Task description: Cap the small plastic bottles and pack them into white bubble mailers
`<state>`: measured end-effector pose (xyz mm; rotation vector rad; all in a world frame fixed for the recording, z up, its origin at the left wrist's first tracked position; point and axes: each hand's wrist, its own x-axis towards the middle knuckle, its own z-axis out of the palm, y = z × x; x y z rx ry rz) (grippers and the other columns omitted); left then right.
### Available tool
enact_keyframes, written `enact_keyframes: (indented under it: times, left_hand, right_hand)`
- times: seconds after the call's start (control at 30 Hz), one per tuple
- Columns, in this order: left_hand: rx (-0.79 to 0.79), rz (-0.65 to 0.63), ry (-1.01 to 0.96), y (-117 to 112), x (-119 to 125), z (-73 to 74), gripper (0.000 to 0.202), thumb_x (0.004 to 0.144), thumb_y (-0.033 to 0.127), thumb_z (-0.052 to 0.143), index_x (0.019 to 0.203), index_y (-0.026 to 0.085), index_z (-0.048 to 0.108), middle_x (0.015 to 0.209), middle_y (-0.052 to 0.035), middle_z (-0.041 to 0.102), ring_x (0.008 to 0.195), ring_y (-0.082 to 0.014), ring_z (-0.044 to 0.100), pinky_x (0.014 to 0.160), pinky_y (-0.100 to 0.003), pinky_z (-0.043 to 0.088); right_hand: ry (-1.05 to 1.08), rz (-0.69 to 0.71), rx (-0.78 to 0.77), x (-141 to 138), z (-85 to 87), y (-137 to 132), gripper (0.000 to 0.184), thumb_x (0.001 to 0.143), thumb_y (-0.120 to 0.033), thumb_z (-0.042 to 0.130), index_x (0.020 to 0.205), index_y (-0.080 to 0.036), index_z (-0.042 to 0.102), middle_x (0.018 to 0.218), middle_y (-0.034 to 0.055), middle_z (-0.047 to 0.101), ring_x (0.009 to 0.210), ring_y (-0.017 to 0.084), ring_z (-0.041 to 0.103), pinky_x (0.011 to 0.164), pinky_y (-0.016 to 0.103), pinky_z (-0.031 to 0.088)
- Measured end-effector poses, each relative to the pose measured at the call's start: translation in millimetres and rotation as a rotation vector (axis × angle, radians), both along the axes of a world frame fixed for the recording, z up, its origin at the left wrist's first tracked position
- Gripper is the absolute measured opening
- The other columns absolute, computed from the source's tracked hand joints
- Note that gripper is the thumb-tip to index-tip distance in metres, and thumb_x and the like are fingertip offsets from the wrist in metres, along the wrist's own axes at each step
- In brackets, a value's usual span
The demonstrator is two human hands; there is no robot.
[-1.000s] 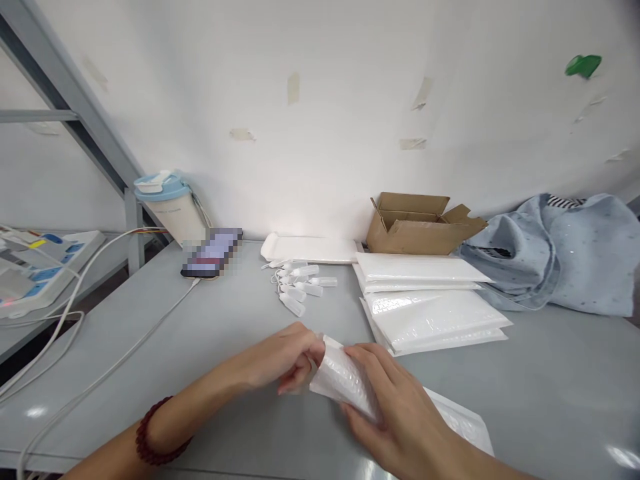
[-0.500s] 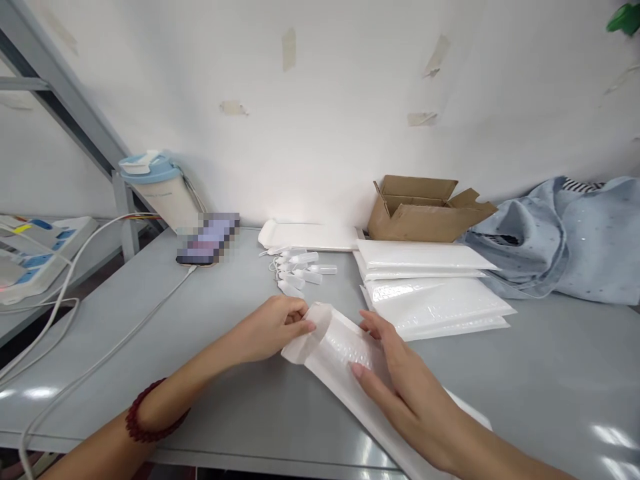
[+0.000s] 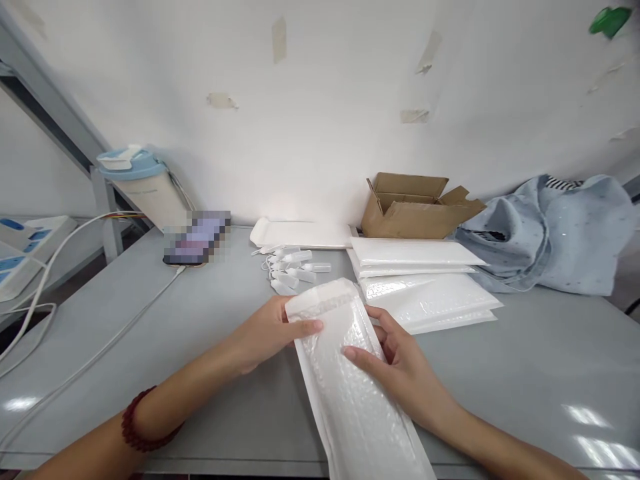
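Observation:
A white bubble mailer (image 3: 350, 380) lies lengthwise on the grey table (image 3: 210, 320) in front of me, its flap end pointing away. My left hand (image 3: 270, 331) grips its left edge near the top, thumb on the upper face. My right hand (image 3: 400, 363) holds the right edge, fingers curled over the bubbled surface. A red bead bracelet (image 3: 143, 427) is on my left wrist. Just beyond the mailer's flap lie several small white dropper bottles (image 3: 293, 270).
Stacks of white mailers (image 3: 425, 287) lie right of centre, an open cardboard box (image 3: 415, 208) and a blue cloth bundle (image 3: 550, 233) behind them. A phone (image 3: 196, 239), a cable (image 3: 100, 353) and a blue-lidded cup (image 3: 145, 183) are at the left, a white tray (image 3: 300, 233) by the wall.
The mailer was curled up between my hands; now it is flattened and turned lengthwise toward me, with each hand on one side edge.

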<state>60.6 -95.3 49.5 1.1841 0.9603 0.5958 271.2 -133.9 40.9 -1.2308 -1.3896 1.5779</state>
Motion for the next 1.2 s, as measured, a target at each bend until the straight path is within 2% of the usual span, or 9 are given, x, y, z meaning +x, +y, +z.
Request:
enact_keyframes:
  times: [0.2,0.33,0.5,0.63,0.73,0.87,0.97,1.07,1.2]
  left_hand:
    - [0.260,-0.023,0.074,-9.9,7.4,-2.1,0.025,0.082,0.029,0.061,0.105,0.023,0.070,0.098,-0.0007,0.071,0.088,-0.0191,0.062,0.076,-0.027,0.047]
    - [0.162,-0.070,0.044,-6.9,2.5,2.5,0.026,0.073,0.027,0.070,0.099,0.023,0.073,0.085,-0.0004,0.070,0.074,-0.0156,0.060,0.067,-0.026,0.046]
    - [-0.110,-0.229,-0.132,-7.2,-2.5,8.9,0.065,0.051,0.010,0.082,0.111,0.027,0.065,0.089,0.0014,0.069,0.084,-0.0179,0.061,0.073,-0.027,0.049]
    - [0.027,-0.146,-0.080,-12.5,5.5,7.5,0.023,0.069,0.022,0.073,0.092,0.019,0.071,0.074,0.0006,0.067,0.066,-0.0123,0.059,0.062,-0.022,0.048]
    - [0.109,-0.070,-0.083,-8.8,12.9,7.0,0.021,0.078,0.035,0.065,0.080,0.014,0.068,0.057,-0.0004,0.065,0.049,-0.0103,0.053,0.049,-0.020,0.042]
    - [0.106,0.012,0.041,10.3,24.2,18.3,0.032,0.080,0.040,0.061,0.060,0.015,0.060,0.035,0.0030,0.053,0.034,-0.0069,0.038,0.040,-0.019,0.029]
    - [0.116,-0.002,0.120,31.3,40.1,28.8,0.057,0.082,0.041,0.059,0.034,0.015,0.045,0.027,0.0026,0.040,0.035,-0.0051,0.033,0.045,-0.021,0.029]
    - [0.026,-0.041,0.082,49.5,61.9,30.6,0.060,0.081,0.040,0.061,0.030,0.017,0.038,0.025,0.0046,0.034,0.033,-0.0048,0.030,0.046,-0.022,0.027]
    - [-0.077,-0.071,0.050,56.4,87.3,19.4,0.060,0.080,0.041,0.062,0.032,0.018,0.034,0.027,0.0064,0.029,0.033,-0.0049,0.028,0.043,-0.022,0.022]
  right_hand:
    - [0.007,-0.029,0.059,1.1,-2.5,-0.5,0.048,0.086,-0.039,0.057,0.127,-0.028,0.034,0.058,-0.0092,0.045,0.048,0.008,0.040,0.046,0.021,0.033]
    - [0.022,-0.046,0.084,2.0,-0.2,1.3,0.022,0.083,-0.040,0.059,0.097,-0.025,0.050,0.051,-0.0109,0.027,0.045,0.007,0.025,0.043,0.019,0.022]
    - [0.199,-0.056,-0.126,7.9,4.3,4.7,0.026,0.077,-0.040,0.067,0.084,-0.022,0.049,0.056,-0.0091,0.040,0.046,0.006,0.033,0.044,0.017,0.026]
    - [0.371,-0.027,-0.329,12.9,2.4,6.7,0.022,0.077,-0.038,0.065,0.087,-0.020,0.057,0.062,-0.0048,0.054,0.052,0.008,0.048,0.050,0.017,0.035]
    - [0.515,0.065,-0.404,11.0,-3.3,3.9,0.039,0.081,-0.052,0.051,0.087,-0.016,0.065,0.065,0.0028,0.064,0.055,0.013,0.060,0.052,0.021,0.041]
    - [0.583,0.021,-0.316,2.6,-8.5,-9.5,0.067,0.084,-0.061,0.037,0.071,-0.006,0.072,0.071,0.0143,0.069,0.057,0.017,0.067,0.050,0.021,0.045]
    - [0.657,-0.069,-0.231,-0.3,-6.5,-17.9,0.047,0.085,-0.049,0.047,0.083,-0.009,0.072,0.088,0.0141,0.072,0.065,0.019,0.071,0.054,0.022,0.049]
    - [0.696,-0.146,-0.197,4.3,-1.0,-17.5,0.021,0.079,-0.033,0.059,0.078,-0.014,0.069,0.084,0.0098,0.073,0.069,0.022,0.072,0.055,0.024,0.051]
    - [0.641,-0.126,-0.276,17.3,8.4,-9.0,0.035,0.085,-0.033,0.051,0.069,-0.008,0.068,0.068,0.0097,0.069,0.061,0.020,0.071,0.053,0.022,0.050]
